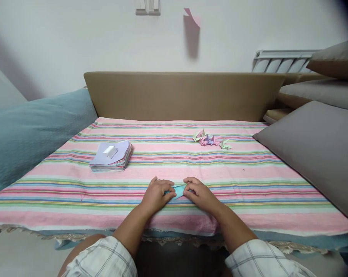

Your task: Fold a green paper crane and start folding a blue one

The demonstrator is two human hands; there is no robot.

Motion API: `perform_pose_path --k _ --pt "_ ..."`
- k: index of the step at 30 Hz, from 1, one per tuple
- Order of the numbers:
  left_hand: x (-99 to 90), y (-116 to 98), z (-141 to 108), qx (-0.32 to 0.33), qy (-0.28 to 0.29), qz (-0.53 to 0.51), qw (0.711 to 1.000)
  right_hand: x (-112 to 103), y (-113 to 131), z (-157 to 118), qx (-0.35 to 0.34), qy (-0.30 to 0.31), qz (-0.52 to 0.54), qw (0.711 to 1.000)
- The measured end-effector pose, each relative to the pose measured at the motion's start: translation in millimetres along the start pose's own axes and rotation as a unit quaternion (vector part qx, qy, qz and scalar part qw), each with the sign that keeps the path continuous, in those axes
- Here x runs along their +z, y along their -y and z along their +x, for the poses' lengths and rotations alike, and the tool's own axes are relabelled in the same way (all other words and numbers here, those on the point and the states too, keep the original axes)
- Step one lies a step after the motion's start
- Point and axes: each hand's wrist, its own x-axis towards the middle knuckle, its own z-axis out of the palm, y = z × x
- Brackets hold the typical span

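A small piece of folded light-blue paper [179, 191] lies low over the striped cloth, right in front of me. My left hand [159, 193] pinches its left end between thumb and fingers. At the right end, my right hand [199, 193] grips the paper the same way. Parts of both ends are hidden under the fingers. Farther back and to the right stand several folded paper cranes [210, 139] in pink, green and purple, close together.
To the left is a stack of coloured paper sheets [110, 157] with a small white object [110, 151] on top. Striped cloth [162, 154] covers the seat. Grey cushions [312, 146] border the right, a blue-covered armrest [41, 130] the left, and a brown backrest [176, 96] the rear.
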Motion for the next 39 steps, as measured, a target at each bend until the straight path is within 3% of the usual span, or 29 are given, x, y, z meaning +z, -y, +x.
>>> perform_pose_path --k 15,24,29,39 --pt "7.5 9 -2 0.074 -0.047 0.06 0.994 -6 -1 1 0.004 0.011 -0.001 1.0" --pt "8.9 4 -2 0.116 -0.067 0.109 0.985 -4 4 -1 0.06 -0.01 -0.013 0.998" --pt "8.5 3 -1 0.098 -0.053 0.104 0.988 -7 2 -1 0.051 0.02 -0.002 0.999" --pt "7.5 3 -3 0.07 -0.052 0.112 0.99 -7 -3 0 0.049 0.012 -0.018 0.999"
